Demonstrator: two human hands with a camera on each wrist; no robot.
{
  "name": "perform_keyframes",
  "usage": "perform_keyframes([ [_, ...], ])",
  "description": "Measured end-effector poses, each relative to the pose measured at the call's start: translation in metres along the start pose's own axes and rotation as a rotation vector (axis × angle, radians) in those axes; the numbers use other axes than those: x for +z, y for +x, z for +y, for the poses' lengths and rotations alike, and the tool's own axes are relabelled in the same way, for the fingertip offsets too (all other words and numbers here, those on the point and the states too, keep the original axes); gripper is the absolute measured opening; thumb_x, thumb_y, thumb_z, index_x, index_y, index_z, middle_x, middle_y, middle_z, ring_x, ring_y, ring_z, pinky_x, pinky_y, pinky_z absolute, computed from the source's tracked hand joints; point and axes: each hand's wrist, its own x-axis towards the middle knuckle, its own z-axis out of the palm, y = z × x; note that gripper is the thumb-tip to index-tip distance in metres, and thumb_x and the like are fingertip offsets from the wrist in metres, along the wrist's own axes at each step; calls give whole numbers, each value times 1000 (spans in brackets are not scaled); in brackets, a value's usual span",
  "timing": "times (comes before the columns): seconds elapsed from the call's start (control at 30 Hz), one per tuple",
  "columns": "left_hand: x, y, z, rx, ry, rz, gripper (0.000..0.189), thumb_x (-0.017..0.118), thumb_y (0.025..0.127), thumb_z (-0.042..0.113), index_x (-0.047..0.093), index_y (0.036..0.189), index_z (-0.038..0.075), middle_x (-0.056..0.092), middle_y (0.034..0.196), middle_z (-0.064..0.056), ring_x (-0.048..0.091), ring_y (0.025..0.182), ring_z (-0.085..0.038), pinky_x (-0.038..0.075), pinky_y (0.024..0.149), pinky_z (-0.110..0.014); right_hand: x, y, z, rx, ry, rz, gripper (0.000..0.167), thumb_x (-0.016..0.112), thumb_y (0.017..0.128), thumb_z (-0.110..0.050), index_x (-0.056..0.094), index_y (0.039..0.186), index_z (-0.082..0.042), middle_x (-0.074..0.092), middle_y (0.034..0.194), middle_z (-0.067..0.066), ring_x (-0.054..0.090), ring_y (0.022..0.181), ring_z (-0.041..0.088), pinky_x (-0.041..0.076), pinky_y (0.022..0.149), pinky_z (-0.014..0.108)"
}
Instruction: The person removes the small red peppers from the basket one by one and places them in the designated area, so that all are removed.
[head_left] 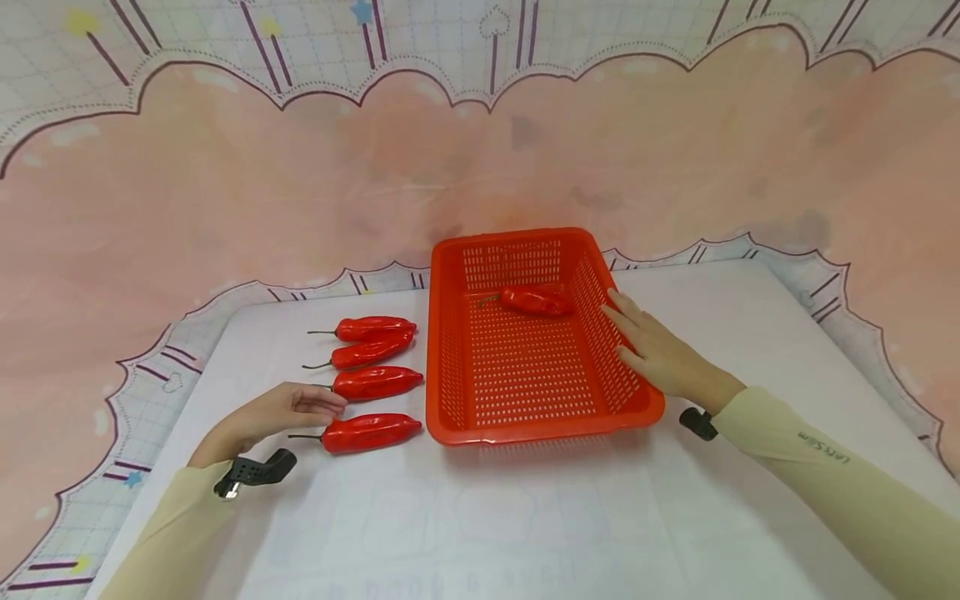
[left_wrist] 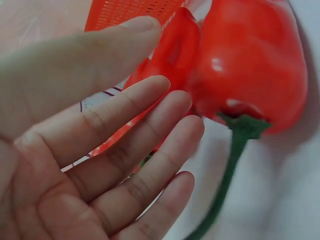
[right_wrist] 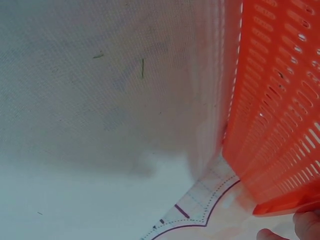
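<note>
My left hand (head_left: pixel 281 412), its fingers loosely bent and holding nothing, hovers by the stem ends of two red chili peppers. The front chili pepper (head_left: pixel 371 433) lies just right of it; in the left wrist view a large chili pepper (left_wrist: pixel 252 60) with a green stem shows beyond the fingertips. Another chili pepper (head_left: pixel 378 382) lies behind, its stem partly covered by the hand. My right hand (head_left: pixel 663 354) rests with extended fingers across the right rim of a red plastic basket (head_left: pixel 543 435). Inside the basket, toward the back, lies one chili pepper (head_left: pixel 536 300).
Two more chili peppers lie close together farther back, the nearer one (head_left: pixel 372 350) against the other (head_left: pixel 375 327). A white cloth (head_left: pixel 480 517) covers the table. A patterned pink curtain (head_left: pixel 300 192) stands behind. Small green bits (right_wrist: pixel 142 68) lie on the cloth right of the basket.
</note>
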Motion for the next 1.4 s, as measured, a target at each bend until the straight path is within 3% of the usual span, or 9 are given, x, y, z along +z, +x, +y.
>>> perform_keyframes([
  [0.37, -16, -11, 18, 9, 41, 113, 48, 58, 93, 25, 51, 132, -2, 60, 126, -20, 58, 116, -31, 44, 100, -53, -1, 0, -1, 16, -14, -17, 64, 43, 96, -19, 12, 151, -5, -4, 160, 10, 3, 146, 36, 10, 115, 60],
  [0.57, -22, -12, 31, 62, 8, 186, 48, 57, 94, 25, 49, 133, -1, 61, 126, -18, 62, 111, -12, 39, 101, -59, -1, 0, -1, 21, -22, -18, 65, 44, 96, -19, 12, 151, -5, -4, 160, 9, 3, 146, 35, 9, 116, 59],
  [0.8, -26, -9, 51, 102, -5, 249, 46, 55, 95, 27, 50, 134, 5, 66, 119, 6, 58, 106, 5, 35, 104, -61, -2, -1, -4, 20, -25, -21, 66, 45, 95, -20, 13, 151, -5, -3, 160, 10, 4, 146, 36, 10, 115, 61],
  [0.93, -28, -2, 65, 111, -15, 259, 48, 56, 94, 30, 49, 135, 6, 64, 124, -3, 55, 111, 1, 35, 105, -60, -3, -2, -5, 24, -25, -23, 66, 45, 95, -20, 13, 151, -5, -3, 160, 10, 4, 146, 36, 10, 115, 61],
  [1.03, -29, 5, 78, 120, -9, 263, 50, 57, 93, 33, 48, 136, 7, 57, 131, -15, 54, 118, -13, 37, 104, -58, -4, -2, -6, 26, -25, -22, 66, 46, 95, -20, 13, 150, -4, -3, 160, 11, 4, 146, 36, 10, 115, 61],
  [1.2, -29, 17, 98, 104, 16, 262, 56, 59, 91, 37, 46, 138, 10, 55, 134, -14, 52, 122, -30, 40, 102, -55, -3, -2, -6, 23, -29, -17, 66, 46, 95, -18, 13, 150, -3, -3, 160, 11, 4, 146, 36, 11, 115, 61],
  [1.4, -34, 36, 120, 120, -1, 236, 52, 59, 91, 32, 47, 138, 11, 52, 137, -14, 49, 126, -30, 42, 102, -54, -3, -2, -5, 20, -29, -20, 66, 46, 95, -20, 13, 150, -3, -3, 160, 11, 4, 146, 36, 11, 115, 61],
])
